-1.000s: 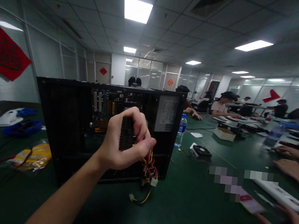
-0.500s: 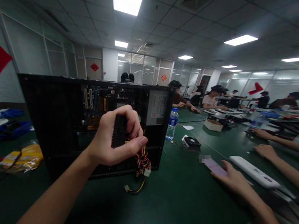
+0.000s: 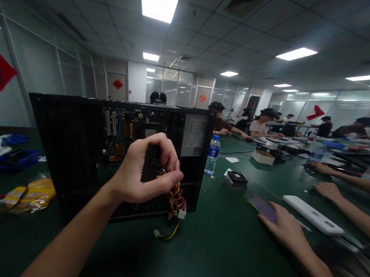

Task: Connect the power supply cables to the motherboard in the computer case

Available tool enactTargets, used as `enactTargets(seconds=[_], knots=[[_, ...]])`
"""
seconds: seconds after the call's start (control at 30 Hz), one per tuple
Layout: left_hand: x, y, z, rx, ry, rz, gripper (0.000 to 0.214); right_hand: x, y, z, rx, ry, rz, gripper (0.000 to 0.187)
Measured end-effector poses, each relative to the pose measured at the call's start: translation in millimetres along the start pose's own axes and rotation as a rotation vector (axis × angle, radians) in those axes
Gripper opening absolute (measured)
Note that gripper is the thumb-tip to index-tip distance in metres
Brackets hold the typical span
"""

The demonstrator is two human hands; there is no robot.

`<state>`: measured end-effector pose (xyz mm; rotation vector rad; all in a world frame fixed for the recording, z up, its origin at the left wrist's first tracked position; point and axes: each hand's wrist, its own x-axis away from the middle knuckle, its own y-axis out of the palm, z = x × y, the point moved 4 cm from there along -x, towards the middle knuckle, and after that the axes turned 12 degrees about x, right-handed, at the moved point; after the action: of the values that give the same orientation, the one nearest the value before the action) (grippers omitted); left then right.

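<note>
My left hand (image 3: 140, 173) is raised in front of an open black computer case (image 3: 70, 142), with its fingers closed on a black multi-pin connector (image 3: 151, 163). Red, yellow and black wires (image 3: 175, 202) hang from below the hand and trail out of the case onto the green table (image 3: 210, 258). The case shows a motherboard and a power supply inside. My right hand (image 3: 284, 227) reaches in from the lower right, fingers stretched flat on the table, fingertips touching a flat purple phone-like object (image 3: 261, 205).
A water bottle (image 3: 213, 154) and a small black fan (image 3: 237, 177) stand right of the case. A long white device (image 3: 312, 215) lies by a co-worker's hand (image 3: 329, 190). A yellow bag (image 3: 30, 191) and cables lie at the left. Several people sit along the far table.
My right hand has moved forward from the lower right corner and now lies by the purple object. My left hand keeps its hold on the connector, hardly moved.
</note>
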<state>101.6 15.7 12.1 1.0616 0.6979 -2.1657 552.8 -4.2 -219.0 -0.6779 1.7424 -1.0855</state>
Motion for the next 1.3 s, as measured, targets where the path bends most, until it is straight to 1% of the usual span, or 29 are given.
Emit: enactTargets(seconds=[0.07, 0.1, 0.17, 0.2, 0.3, 0.37, 0.4, 0.47, 0.53, 0.57, 0.63, 0.67, 0.73, 0.77, 0.83, 0.87, 0.9, 0.97, 1.03, 1.17, 1.23, 1.3], knots=[[-0.4, -2.6, 1.5, -0.035, 0.018, -0.008, 0.028, 5.9, -23.6, -36.6, -0.138, -0.109, 0.071, 0.058], [-0.7, -3.9, 2.0, -0.066, 0.022, -0.011, 0.025, 9.3, -39.6, -60.2, -0.231, -0.181, 0.090, 0.053], [-1.5, -6.4, 2.1, -0.124, 0.025, -0.015, 0.022, 17.1, -79.6, -113.8, -0.404, -0.327, 0.120, 0.044], [-2.0, -7.4, 1.8, -0.139, 0.027, -0.016, 0.027, 21.4, -101.1, -142.6, -0.471, -0.407, 0.099, 0.040], [-3.8, -10.0, -0.3, -0.126, 0.050, -0.016, 0.054, 32.3, -166.9, -225.4, -0.649, -0.663, 0.048, 0.030], [-5.0, -11.8, -1.0, -0.130, 0.075, -0.015, 0.070, 34.3, -200.7, -273.1, -0.772, -0.838, -0.028, 0.027], [-5.5, -13.1, -0.4, -0.146, 0.095, -0.009, 0.077, 33.5, -211.7, -294.6, -0.815, -0.926, -0.094, 0.026], [-6.1, -16.7, 2.5, -0.190, 0.123, 0.008, 0.084, 28.8, -223.4, -330.8, -0.914, -1.069, -0.234, 0.026], [-6.2, -21.5, 6.2, -0.216, 0.119, 0.027, 0.087, 22.6, -225.1, -356.6, -1.026, -1.171, -0.355, 0.028], [-6.1, -24.0, 7.9, -0.219, 0.109, 0.037, 0.088, 20.1, -224.3, -365.3, -1.081, -1.215, -0.403, 0.027], [-5.8, -28.6, 10.4, -0.211, 0.084, 0.070, 0.092, 15.4, -222.6, -373.4, -1.146, -1.253, -0.403, 0.028], [-5.7, -30.5, 11.0, -0.208, 0.074, 0.102, 0.094, 13.3, -222.2, -373.5, -1.161, -1.246, -0.377, 0.030], [-5.2, -33.5, 9.9, -0.228, 0.043, 0.199, 0.092, 9.2, -221.9, -367.9, -1.188, -1.183, -0.322, 0.033], [-4.6, -34.5, 8.8, -0.251, 0.033, 0.264, 0.087, 7.3, -221.4, -363.8, -1.205, -1.143, -0.316, 0.034], [-2.6, -35.7, 7.0, -0.321, 0.036, 0.399, 0.070, 3.3, -219.9, -356.0, -1.233, -1.070, -0.322, 0.036], [-1.5, -35.5, 6.2, -0.367, 0.034, 0.447, 0.061, 1.1, -218.7, -353.4, -1.240, -1.045, -0.330, 0.036], [-0.9, -34.9, 4.9, -0.411, 0.018, 0.468, 0.057, -1.3, -217.5, -351.8, -1.251, -1.023, -0.334, 0.036], [-0.8, -34.0, 1.6, -0.448, -0.048, 0.458, 0.055, -7.2, -214.9, -350.8, -1.284, -0.977, -0.330, 0.035], [-2.0, -34.9, -3.0, -0.383, -0.154, 0.417, 0.052, -14.9, -212.6, -350.5, -1.334, -0.907, -0.273, 0.037], [-5.4, -40.3, -8.8, -0.128, -0.312, 0.366, 0.046, -29.9, -210.1, -344.2, -1.404, -0.738, -0.048, 0.041], [-6.4, -44.7, -8.4, -0.046, -0.339, 0.375, 0.050, -34.5, -210.6, -338.1, -1.452, -0.647, 0.068, 0.041], [-6.2, -50.6, -5.4, -0.015, -0.336, 0.399, 0.054, -35.4, -213.3, -331.3, -1.494, -0.563, 0.195, 0.040]])
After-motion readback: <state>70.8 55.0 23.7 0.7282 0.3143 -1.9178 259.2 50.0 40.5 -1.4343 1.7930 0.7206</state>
